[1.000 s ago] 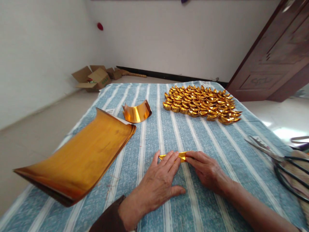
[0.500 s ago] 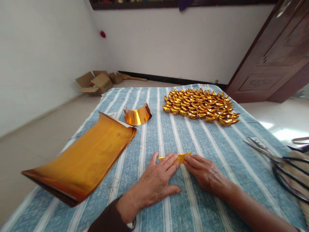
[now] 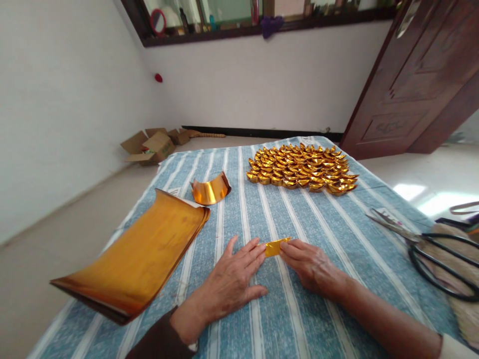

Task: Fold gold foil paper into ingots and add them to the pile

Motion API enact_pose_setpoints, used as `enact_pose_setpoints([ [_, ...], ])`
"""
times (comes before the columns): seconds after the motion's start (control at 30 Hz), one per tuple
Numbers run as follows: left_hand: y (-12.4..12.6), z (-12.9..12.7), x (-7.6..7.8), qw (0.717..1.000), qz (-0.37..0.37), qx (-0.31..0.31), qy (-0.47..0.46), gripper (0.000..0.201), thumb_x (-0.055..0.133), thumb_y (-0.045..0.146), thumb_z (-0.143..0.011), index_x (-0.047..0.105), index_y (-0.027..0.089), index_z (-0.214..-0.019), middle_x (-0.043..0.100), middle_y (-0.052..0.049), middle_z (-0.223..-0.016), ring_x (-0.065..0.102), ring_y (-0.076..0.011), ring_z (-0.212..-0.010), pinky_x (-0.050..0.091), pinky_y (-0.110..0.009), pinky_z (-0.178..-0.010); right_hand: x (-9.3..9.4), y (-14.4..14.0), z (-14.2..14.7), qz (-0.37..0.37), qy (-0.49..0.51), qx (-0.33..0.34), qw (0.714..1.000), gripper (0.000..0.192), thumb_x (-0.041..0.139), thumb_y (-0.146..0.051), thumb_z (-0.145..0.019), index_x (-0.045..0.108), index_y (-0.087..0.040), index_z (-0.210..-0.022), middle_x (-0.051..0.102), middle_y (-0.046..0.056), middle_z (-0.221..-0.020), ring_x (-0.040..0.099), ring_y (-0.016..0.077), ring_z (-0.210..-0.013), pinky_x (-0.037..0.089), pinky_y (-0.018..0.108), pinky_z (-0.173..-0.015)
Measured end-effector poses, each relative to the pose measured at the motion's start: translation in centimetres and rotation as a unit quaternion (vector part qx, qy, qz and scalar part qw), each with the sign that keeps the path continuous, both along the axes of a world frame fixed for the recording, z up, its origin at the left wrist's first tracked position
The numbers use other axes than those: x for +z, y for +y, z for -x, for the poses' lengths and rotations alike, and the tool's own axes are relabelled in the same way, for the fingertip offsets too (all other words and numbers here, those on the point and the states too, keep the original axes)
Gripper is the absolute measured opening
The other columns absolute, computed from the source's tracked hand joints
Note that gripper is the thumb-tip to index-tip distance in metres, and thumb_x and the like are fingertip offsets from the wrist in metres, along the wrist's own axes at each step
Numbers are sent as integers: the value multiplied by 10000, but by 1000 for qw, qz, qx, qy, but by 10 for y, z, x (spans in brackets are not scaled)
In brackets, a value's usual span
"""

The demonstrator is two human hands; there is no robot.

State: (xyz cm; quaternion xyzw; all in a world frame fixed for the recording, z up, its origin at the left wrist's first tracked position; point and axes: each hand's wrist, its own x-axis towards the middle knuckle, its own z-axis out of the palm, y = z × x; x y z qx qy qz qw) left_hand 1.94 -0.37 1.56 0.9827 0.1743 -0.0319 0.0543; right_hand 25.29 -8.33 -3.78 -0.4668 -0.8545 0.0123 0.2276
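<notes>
Foil strip (image 3: 275,248) is on the striped cloth (image 3: 232,214), in front of the person, bridging the gap between both sets of fingertips. Key relation: strip lies right of the left hand (image 3: 232,276) and left of the right hand (image 3: 316,267). Long axis runs side to side, across the stripes, right end angled slightly away from the person. Neither hand is nearer; both touch it, one per end. Any pull or press along that axis looks like a two-ended job.

Left hand: flat, palm down, fingers loosely spread, tips over the strip's left end, thumb sticking out clear of it. Not gripping. Left end itself is hidden under those tips. Right hand: fingers bunched, pinching the right end; can't see exactly where the thumb bears.

Diff vs half a second ago: left fingers lay across the strip with its pointed left end poking out past them. Now they're back at that end, point no longer showing, middle bare. Right hand is on the same end. Head has tipped up, so the window ledge (image 3: 209,36) shows more.

Around them: gold sheets (image 3: 130,249) left, curled foil stack (image 3: 211,193) beyond, folded gold boats (image 3: 299,167) far right, scissors (image 3: 415,238) nearer right.
</notes>
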Motion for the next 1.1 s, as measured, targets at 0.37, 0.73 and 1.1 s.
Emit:
enact_pose_setpoints([
  [0.37, -8, 4, 6, 999, -27, 19, -3, 537, 609, 466, -876, 541, 162, -1314, 504, -133, -1431, 342, -345, -1394, 247, -646, -1093, 3, 0, 1, -19, 7, 0, 1000, 272, 352, -142, -984, 624, -136, -990, 632, 94, -984, 536, 194, -856, 529, 346, -809],
  [0.73, 19, -19, 27, 990, 25, 125, -57, 181, 494, 207, -895, 673, 182, -902, 699, -71, -955, 625, -227, -975, 457, -379, -903, -4, 4, 4, -40, -8, -6, 999, 236, 395, -122, -960, 610, -164, -873, 592, 55, -849, 518, 187, -792, 488, 301, -696],
  [1.1, 49, -81, 23, 957, 153, 238, 61, 47, 635, 185, -638, 682, 178, -638, 644, -10, -626, 598, -163, -632, 381, -238, -559, 2, 2, 5, -17, -18, -11, 1000, 170, 444, -100, -935, 603, -149, -900, 600, 53, -872, 515, 201, -800, 482, 321, -707],
])
